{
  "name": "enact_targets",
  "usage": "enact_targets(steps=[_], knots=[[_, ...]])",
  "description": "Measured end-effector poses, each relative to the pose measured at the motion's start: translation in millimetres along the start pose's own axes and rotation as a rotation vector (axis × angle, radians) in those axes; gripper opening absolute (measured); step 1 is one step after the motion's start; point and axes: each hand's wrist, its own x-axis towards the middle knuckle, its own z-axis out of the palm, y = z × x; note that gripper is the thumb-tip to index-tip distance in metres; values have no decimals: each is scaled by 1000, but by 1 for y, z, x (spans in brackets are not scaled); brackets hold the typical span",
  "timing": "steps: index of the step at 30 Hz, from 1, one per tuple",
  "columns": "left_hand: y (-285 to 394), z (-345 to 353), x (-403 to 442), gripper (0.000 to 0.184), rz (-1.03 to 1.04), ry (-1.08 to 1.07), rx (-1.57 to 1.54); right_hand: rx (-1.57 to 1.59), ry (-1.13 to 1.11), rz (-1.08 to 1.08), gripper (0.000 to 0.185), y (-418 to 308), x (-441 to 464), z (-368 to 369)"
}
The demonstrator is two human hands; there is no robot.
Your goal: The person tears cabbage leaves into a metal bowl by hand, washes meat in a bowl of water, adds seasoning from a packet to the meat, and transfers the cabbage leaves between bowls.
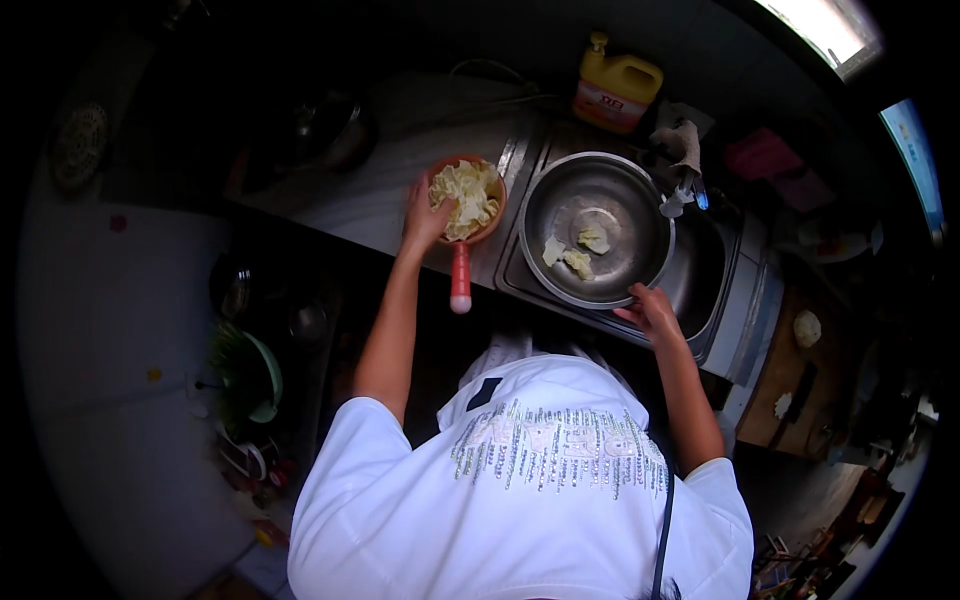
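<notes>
My left hand [428, 215] is at the left side of an orange strainer [494, 221] heaped with pale cabbage leaves [467, 194]. Its fingers and thumb close on the leaves at the strainer's edge; some fingertips are hidden. The strainer's red handle [460, 278] points towards me past the counter's front edge. My right hand [651, 312] grips the near right rim of a wide metal basin [597, 168]. A few pieces of cabbage [593, 238] lie on the basin's bottom.
The basin sits over a steel sink [702, 268] beside a tap [683, 192]. Behind stands a yellow jug [617, 88]. A cutting board [776, 375] with a knife [801, 390] is at right, and a dark pot [345, 135] at back left.
</notes>
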Motion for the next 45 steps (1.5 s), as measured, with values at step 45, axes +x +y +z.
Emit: enact_targets(steps=[45], knots=[[171, 69, -65, 35, 358, -564, -69, 11, -36, 27, 29, 11, -1, -15]])
